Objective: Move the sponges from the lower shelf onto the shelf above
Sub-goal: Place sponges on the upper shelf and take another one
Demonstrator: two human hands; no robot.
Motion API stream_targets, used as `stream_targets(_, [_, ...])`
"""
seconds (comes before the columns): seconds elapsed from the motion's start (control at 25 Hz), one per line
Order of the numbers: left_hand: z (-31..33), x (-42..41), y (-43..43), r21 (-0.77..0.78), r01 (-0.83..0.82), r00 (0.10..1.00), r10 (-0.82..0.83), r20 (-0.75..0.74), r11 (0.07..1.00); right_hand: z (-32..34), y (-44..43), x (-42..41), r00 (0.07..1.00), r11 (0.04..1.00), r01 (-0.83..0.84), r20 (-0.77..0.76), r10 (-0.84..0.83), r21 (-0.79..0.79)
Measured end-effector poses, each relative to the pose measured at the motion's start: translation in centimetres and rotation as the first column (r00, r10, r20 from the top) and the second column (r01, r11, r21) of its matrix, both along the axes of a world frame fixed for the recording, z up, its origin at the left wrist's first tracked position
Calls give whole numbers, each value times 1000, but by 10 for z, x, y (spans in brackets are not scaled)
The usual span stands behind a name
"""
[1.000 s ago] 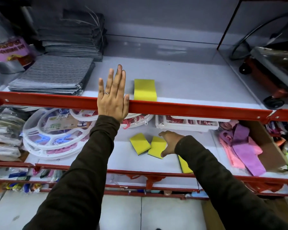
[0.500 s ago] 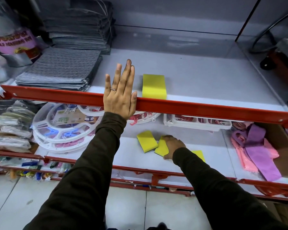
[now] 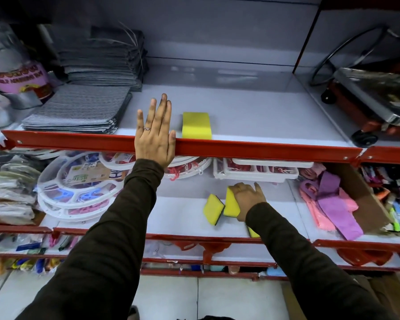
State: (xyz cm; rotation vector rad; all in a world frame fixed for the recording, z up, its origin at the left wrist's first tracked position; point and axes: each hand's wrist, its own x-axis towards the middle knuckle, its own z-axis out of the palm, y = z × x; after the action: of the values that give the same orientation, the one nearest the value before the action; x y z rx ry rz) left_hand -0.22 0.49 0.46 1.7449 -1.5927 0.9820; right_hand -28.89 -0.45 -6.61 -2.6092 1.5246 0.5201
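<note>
Facing the wide grey upper shelf (image 3: 252, 116) behind its long red metal front rail (image 3: 263, 151), and the grey lower shelf (image 3: 176, 215) beneath it. Bracing the left hand (image 3: 155, 137) flat over that rail, fingers straight and spread, gripping nothing, exactly as a second ago. Reaching the right hand (image 3: 247, 199) into the lower shelf and clamping its grip on the middle yellow rectangular foam sponge (image 3: 231, 204), fingers over the top and thumb low at the near edge. Tipping that sponge up onto its edge now, where a second ago it was lying flat under the fingertips; judging from this, beginning the lift and not merely feeling for a hold. Leaving the left-hand yellow foam sponge with a dark scouring base (image 3: 213, 210) just beside it, possibly touching at a corner, and a third yellow sponge corner (image 3: 253, 232) mostly hidden under the right sleeve. Already keeping one flat yellow foam sponge (image 3: 196, 125) on the upper shelf, just behind the rail and near the left hand. Counting it so: one moved, one in hand, two waiting below. Needing next, probably, to clear the rail's underside while raising the load.
</note>
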Motion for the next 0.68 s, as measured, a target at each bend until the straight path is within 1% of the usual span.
stream_targets(0.12, [2, -2, 3, 25, 7, 1000, -7, -17, 1000, 25, 6, -7, 1000, 999, -11, -28, 9, -45])
stream_targets(0.28, [7, -2, 6, 46, 16, 999, -14, -39, 999, 70, 17, -7, 998, 997, -37, 44, 40, -64])
stream_targets(0.44, [7, -4, 8, 65, 24, 999, -21, -50, 998, 132, 34, -2, 983, 989, -83, 170, 61, 122])
stream_targets(0.48, [7, -4, 8, 69, 25, 998, -22, -51, 997, 149, 37, 0, 977, 984, -104, 199, 75, 141])
stream_targets(0.6, [8, -4, 8, 73, 29, 998, -24, -58, 997, 200, 39, 2, 948, 980, -165, 292, 128, 108])
stream_targets(0.68, [8, -5, 8, 64, 29, 998, -26, -58, 998, 229, 29, 4, 928, 982, -188, 334, 164, 38])
